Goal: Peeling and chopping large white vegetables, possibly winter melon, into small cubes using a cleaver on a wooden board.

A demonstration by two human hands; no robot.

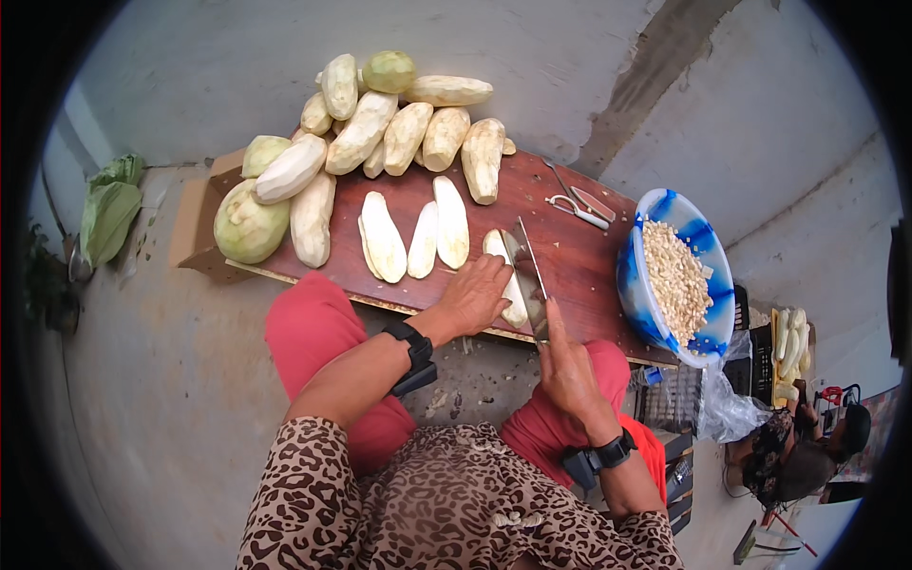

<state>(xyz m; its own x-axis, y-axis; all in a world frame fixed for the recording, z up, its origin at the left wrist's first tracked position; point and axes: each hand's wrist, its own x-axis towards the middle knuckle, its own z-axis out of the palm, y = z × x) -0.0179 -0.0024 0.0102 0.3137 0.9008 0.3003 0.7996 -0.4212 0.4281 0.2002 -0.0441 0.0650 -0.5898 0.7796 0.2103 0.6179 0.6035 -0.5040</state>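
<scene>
My left hand (pixel 479 293) presses on a peeled pale vegetable piece (pixel 514 303) lying on the reddish-brown board (pixel 577 267). My right hand (pixel 566 367) grips a broad-bladed knife (pixel 529 278), its blade upright along the right side of that piece. Several long, halved peeled pieces (pixel 385 239) lie left of my left hand. Behind them is a pile of whole peeled vegetables (pixel 363 132), long pale ones and rounder greenish ones. A blue-and-white basin (pixel 628 285) on the right holds small diced pieces (pixel 673 281).
A white-handled peeler (pixel 581 212) and another small tool (pixel 593 202) lie at the board's back right. A wall stands behind the board. A cardboard box (pixel 196 221) is at left. Crates (pixel 670 399), a plastic bag (pixel 730 406) and a person (pixel 773 456) are at right.
</scene>
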